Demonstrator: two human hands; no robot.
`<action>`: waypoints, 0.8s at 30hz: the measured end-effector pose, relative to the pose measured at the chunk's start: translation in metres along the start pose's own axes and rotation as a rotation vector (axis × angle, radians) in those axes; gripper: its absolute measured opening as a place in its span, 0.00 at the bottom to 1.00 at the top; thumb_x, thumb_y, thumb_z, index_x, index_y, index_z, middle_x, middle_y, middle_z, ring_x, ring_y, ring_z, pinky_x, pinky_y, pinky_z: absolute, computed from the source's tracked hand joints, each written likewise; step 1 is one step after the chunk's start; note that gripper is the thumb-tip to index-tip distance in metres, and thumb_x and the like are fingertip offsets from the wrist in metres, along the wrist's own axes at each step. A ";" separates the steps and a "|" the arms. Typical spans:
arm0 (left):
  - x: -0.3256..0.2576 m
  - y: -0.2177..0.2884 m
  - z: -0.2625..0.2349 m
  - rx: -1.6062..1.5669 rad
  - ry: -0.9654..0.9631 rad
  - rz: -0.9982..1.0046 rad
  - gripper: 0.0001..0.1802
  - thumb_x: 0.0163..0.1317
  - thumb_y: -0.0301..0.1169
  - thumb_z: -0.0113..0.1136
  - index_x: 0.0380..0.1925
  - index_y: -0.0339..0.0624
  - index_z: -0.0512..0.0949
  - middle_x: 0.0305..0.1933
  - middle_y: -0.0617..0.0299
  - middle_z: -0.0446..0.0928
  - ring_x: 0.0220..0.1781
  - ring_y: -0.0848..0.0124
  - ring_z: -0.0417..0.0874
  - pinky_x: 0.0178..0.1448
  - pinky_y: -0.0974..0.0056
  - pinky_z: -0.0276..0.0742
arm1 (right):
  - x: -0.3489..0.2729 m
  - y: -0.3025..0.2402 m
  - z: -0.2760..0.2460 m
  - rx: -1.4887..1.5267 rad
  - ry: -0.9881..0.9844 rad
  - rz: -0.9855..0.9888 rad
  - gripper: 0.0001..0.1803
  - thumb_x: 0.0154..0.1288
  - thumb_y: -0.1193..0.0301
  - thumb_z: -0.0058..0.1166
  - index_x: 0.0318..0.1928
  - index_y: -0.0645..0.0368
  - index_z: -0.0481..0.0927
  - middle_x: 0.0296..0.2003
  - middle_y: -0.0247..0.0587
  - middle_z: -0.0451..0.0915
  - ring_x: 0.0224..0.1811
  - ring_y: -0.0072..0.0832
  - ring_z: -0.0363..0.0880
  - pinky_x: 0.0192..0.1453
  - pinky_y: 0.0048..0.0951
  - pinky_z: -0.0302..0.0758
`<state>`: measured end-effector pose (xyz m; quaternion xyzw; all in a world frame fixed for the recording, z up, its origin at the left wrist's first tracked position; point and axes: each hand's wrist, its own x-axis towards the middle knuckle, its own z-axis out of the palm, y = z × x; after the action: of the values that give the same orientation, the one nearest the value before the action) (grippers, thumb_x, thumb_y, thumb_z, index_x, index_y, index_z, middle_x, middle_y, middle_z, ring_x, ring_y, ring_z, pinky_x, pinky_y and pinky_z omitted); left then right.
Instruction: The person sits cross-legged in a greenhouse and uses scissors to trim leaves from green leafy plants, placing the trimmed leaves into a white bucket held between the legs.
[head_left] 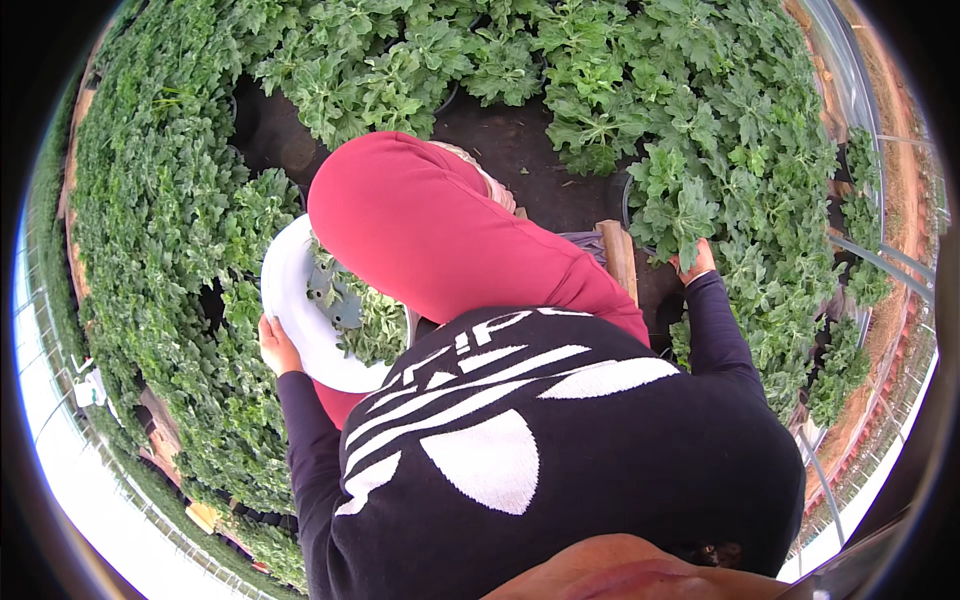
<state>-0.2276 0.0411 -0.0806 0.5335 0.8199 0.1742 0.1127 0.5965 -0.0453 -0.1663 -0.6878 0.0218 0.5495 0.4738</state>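
Observation:
A round white basin (290,300) rests against my left thigh. Its outer side is held by my left hand (279,347), fingers closed at the rim. Inside lie loose green cuttings (378,325) and a grey piece with holes (343,303), partly covered by leaves. On the other side, my right hand (697,262) reaches in at the base of a leafy potted plant (684,212). Its fingers look curled in, with leaves hiding part of them, so what they grip cannot be made out. The dark rim of a pot (627,200) shows beside that plant.
Dense potted green plants (180,200) stand on both sides and ahead. Dark ground sheet (500,135) shows between them, in front of my red-trousered knee (400,205). A wooden piece (618,258) stands beside my leg. Metal pipes (880,268) run along the right edge.

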 end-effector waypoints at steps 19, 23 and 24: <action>-0.008 -0.002 0.003 -0.109 0.016 -0.038 0.17 0.75 0.36 0.50 0.55 0.39 0.79 0.50 0.49 0.83 0.50 0.53 0.84 0.57 0.55 0.77 | 0.013 -0.079 0.193 0.066 -0.590 -0.007 0.11 0.74 0.68 0.48 0.51 0.55 0.79 0.44 0.37 0.84 0.39 0.30 0.83 0.35 0.33 0.79; -0.009 -0.002 0.003 -0.064 0.026 -0.049 0.17 0.75 0.37 0.50 0.55 0.40 0.79 0.50 0.49 0.83 0.50 0.53 0.84 0.57 0.55 0.78 | -0.007 -0.070 0.269 0.003 -0.741 0.103 0.12 0.75 0.70 0.43 0.53 0.54 0.77 0.43 0.41 0.85 0.38 0.33 0.86 0.43 0.46 0.84; -0.010 -0.002 0.002 -0.069 0.022 -0.042 0.17 0.75 0.37 0.50 0.55 0.40 0.79 0.51 0.49 0.83 0.50 0.53 0.84 0.57 0.55 0.78 | -0.008 -0.062 0.285 -0.027 -0.508 0.128 0.11 0.74 0.71 0.44 0.52 0.53 0.77 0.41 0.41 0.85 0.29 0.33 0.83 0.42 0.47 0.85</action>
<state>-0.2250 0.0317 -0.0833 0.5102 0.8256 0.2057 0.1254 0.4176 0.1774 -0.1060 -0.5312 -0.0618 0.7337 0.4192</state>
